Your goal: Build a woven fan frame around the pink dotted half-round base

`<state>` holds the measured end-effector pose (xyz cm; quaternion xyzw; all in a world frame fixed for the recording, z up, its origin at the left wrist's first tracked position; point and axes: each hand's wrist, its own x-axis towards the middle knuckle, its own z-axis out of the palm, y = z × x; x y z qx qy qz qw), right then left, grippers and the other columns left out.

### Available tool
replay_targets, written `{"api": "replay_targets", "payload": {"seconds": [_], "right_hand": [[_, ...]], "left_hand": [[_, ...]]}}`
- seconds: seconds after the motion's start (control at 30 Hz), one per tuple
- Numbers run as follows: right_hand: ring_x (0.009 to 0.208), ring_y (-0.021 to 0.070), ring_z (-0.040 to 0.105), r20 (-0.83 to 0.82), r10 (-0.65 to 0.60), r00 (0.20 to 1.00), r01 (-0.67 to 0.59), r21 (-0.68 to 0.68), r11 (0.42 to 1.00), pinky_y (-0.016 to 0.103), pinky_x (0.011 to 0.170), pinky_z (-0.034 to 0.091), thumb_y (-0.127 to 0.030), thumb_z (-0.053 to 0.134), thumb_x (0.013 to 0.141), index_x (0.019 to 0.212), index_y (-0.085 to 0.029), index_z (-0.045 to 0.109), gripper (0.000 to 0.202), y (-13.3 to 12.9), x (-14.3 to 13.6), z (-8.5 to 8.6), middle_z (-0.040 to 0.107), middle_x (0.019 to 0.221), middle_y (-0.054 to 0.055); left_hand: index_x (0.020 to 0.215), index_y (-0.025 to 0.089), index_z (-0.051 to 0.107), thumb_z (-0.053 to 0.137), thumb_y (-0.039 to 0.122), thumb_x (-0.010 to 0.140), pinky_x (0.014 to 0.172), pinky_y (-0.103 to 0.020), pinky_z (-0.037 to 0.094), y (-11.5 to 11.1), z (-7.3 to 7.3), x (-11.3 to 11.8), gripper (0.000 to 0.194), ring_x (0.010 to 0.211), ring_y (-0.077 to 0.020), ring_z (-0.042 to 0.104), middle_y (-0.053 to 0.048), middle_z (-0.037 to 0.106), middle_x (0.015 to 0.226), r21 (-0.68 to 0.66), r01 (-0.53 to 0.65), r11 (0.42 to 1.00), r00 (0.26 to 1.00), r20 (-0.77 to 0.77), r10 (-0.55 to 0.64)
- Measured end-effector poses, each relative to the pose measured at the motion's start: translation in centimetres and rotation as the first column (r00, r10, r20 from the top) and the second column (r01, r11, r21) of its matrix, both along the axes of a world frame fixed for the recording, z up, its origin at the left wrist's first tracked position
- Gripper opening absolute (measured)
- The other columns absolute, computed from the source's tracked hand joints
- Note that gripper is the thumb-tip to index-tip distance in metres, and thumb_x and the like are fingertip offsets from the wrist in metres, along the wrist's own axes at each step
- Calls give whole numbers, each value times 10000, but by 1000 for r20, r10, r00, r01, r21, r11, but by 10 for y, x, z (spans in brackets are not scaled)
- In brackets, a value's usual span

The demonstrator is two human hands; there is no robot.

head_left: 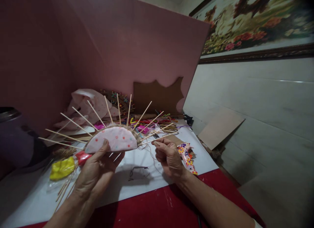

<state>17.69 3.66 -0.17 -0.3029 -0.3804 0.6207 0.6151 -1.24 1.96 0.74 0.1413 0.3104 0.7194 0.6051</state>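
Note:
My left hand (100,169) grips a half-round piece covered in white dotted cloth (115,139), thumb on its face and fingers beneath. Several thin wooden sticks (142,115) fan out from its curved edge. Brown twine (138,136) runs along that edge around the stick bases, most thickly at the right end. Close to the lowest right stick, my right hand (169,156) is closed in a pinch on the twine; the fingers partly hide the strand. A loose length hangs below. Under the piece, a small dark wire-like item (138,169) lies on the white tabletop (122,188).
A yellow packet (62,168), a red packet (82,157) and loose sticks (62,192) lie at left. Behind are dotted cloth (85,103), colourful cords (164,118) and cut cardboard (157,95). A flower-patterned glue gun (187,157) lies right; a dark container (12,136) stands left.

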Motion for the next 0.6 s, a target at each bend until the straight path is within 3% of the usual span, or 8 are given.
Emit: {"api": "replay_targets", "payload": {"seconds": [0.4,0.6], "right_hand": [[348,16,134,-21,-24,1000,24,3,1000,184,356,115,-224,720,592,632,-158,597,145,-2,-2,-1,253,377,-131],[387,34,199,77,39,996,-47,108,993,195,391,140,-255,638,685,734,-131,652,134,4,0,-7,328,423,-94]], "left_hand": [[817,164,614,626,77,743,678,-401,580,0,-1,-1,115,756,-224,677,-58,698,807,-1,11,1000,1000,13,-11],[775,175,610,612,52,737,624,-383,584,-1,6,-1,129,714,-211,677,-13,682,728,-11,-30,999,998,49,31]]}}
